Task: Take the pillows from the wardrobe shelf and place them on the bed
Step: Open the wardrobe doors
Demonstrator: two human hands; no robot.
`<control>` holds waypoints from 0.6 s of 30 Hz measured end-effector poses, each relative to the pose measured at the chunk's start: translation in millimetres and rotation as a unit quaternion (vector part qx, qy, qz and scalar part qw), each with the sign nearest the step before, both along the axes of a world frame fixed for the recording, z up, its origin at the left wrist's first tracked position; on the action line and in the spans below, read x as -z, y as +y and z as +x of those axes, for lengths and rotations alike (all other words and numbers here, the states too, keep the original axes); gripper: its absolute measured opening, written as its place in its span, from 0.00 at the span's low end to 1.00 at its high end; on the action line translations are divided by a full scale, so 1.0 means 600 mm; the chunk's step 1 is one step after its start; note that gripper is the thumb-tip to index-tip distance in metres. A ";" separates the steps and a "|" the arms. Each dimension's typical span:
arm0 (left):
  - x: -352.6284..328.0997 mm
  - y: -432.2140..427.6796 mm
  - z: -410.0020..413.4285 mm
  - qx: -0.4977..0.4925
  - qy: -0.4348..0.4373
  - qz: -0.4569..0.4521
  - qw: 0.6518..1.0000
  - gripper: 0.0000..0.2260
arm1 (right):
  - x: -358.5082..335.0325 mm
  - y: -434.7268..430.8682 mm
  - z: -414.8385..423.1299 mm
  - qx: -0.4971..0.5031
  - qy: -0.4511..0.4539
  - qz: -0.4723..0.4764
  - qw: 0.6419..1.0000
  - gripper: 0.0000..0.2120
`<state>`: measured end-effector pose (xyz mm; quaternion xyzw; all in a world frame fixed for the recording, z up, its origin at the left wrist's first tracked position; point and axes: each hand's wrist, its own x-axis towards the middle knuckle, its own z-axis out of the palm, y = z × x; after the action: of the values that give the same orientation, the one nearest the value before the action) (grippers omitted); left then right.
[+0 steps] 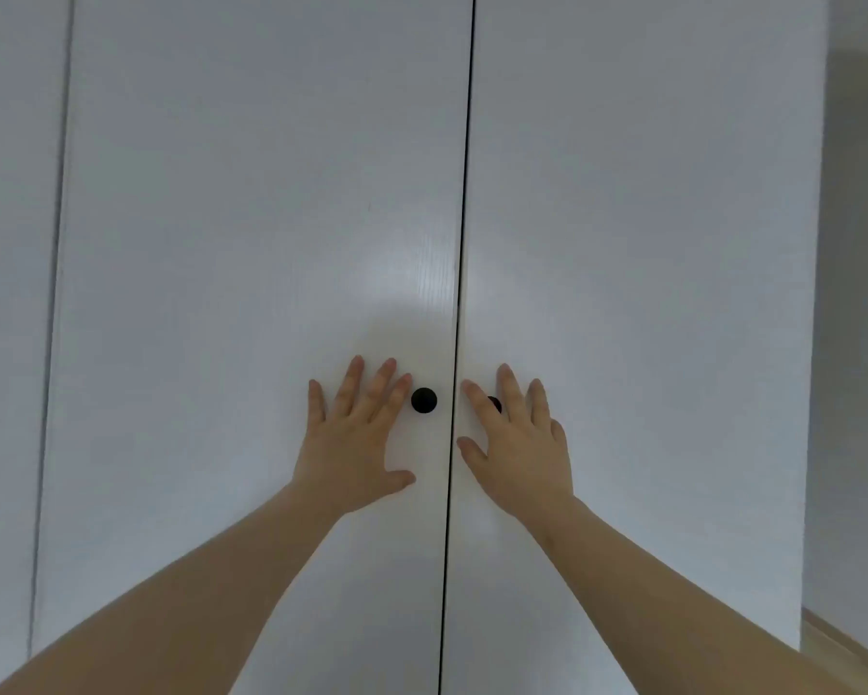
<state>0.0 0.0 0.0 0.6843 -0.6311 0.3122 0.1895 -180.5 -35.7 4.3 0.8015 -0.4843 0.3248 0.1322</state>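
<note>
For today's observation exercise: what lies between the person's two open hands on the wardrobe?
In the head view, between the left hand and right hand lie a black knob and the closed doors' dark seam.

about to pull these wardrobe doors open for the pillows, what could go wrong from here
1. Neither hand grips a knob. The left hand lies spread beside the left knob, so a pull now could slip off.
2. The right hand half covers the right knob; its fingers may fumble it.
3. The closed doors hide the shelf, so pillows leaning inside might tumble out as they swing towards the person.
</note>
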 end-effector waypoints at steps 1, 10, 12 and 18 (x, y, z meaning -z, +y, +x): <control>0.002 -0.003 -0.001 0.001 -0.004 0.000 1.000 0.48 | 0.001 0.000 0.005 0.002 -0.026 -0.015 1.000 0.26; 0.012 -0.018 0.012 -0.002 -0.014 -0.035 0.999 0.54 | -0.002 -0.027 0.032 -0.012 -0.151 -0.073 0.986 0.06; 0.013 -0.018 0.011 0.000 -0.015 -0.037 0.999 0.54 | -0.008 -0.024 0.033 -0.033 -0.157 -0.029 0.987 0.06; 0.003 -0.007 0.005 0.006 0.009 0.007 1.000 0.49 | -0.018 -0.001 0.026 -0.042 -0.169 0.026 0.984 0.08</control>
<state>2.7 -4.3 -1.8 0.6844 -0.6357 0.3005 0.1928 -164.8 -36.3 15.1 0.7576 -0.4741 0.4484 0.0139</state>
